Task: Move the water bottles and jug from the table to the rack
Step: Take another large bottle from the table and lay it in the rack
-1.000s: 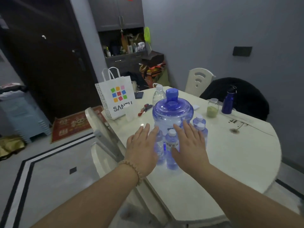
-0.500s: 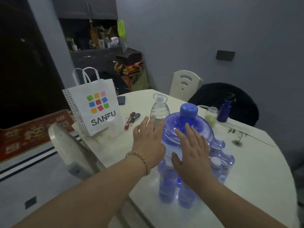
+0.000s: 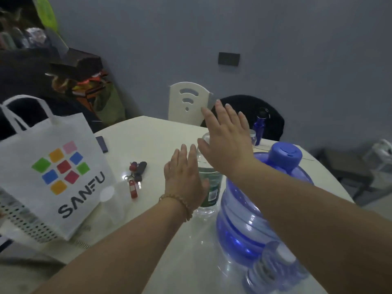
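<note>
1. So, both hands are empty. The left hand (image 3: 184, 183) has straight fingers held together, palm turned twd the clear bottle (image 3: 211, 187). The right hand (image 3: 228, 143) has straight, spread fingers and grips nothing.
2. Key relation: the clear bottle stands upright on the table (image 3: 148, 134), long axis vertical, btwn the two hands. The left hand is at label height on its left flank. Whether skin touches plastic can't be told.
3. The right hand is higher, in front of the bottle's neck, so the cap is hidden.
4. Judgement: the left hand is nearer the body, the right nearer the top. A wrap from the left side looks the shortest grab.
5. The jug (image 3: 239, 219), blue and upright, sits just right of that bottle, under the right forearm. Small bottles (image 3: 273, 270) stand near the jug's base, blurred.
6. No rack is in view, so nothing looks moved yet.
7. Risk, as a guess: the right forearm is close over the jug, and could bump it.
</note>
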Demonstrator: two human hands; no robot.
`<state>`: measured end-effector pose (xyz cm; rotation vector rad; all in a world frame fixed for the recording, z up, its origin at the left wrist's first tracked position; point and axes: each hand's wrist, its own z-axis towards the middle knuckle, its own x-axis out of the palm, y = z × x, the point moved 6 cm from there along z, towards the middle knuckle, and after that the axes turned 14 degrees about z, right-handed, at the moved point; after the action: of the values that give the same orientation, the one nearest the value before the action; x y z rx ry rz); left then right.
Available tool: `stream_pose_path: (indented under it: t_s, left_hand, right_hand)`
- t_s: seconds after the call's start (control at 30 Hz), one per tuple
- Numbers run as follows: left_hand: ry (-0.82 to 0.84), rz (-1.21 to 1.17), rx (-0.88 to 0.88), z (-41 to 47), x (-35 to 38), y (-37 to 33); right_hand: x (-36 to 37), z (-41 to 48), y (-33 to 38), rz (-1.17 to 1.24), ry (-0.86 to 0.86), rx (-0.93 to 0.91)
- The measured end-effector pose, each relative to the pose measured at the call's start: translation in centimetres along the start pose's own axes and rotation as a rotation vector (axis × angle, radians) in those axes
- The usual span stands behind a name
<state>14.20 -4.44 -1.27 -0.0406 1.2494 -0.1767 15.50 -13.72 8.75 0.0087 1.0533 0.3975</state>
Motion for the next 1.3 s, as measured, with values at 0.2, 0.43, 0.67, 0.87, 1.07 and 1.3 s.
stream_pose_path:
  t_s: [0.2, 0.43, 0.67, 0.87, 1.07, 1.3]
  left_hand:
    - [0.122, -0.126, 0.068, -1.2, 2.6, 1.8]
    - [0.169, -0.832, -0.19, -0.3, 2.2, 5.8]
    - [0.918, -1.129, -0.39, -6.3, 5.1, 2.2]
    - [0.842, -0.549, -0.154, -12.5, 10.7, 3.1]
    - [0.694, -0.493, -0.215, -13.6, 13.6, 3.1]
    - [0.716, -0.478, -0.185, -13.9, 13.4, 2.7]
  right_hand:
    - [3.1, -1.1, -0.5, 0.128, 0.194, 0.132]
    - [0.7, -7.6, 2.9, 0.131, 0.046, -0.059]
    - [3.1, -19.2, 7.9, 0.161, 0.162, -0.478]
    - [9.6, -29.0, 7.3, 0.073, 0.266, -0.611]
    - [13.3, -29.5, 7.4, 0.017, 0.437, -0.599]
    - [13.0, -29.1, 5.1, 0.183, 0.368, 0.0]
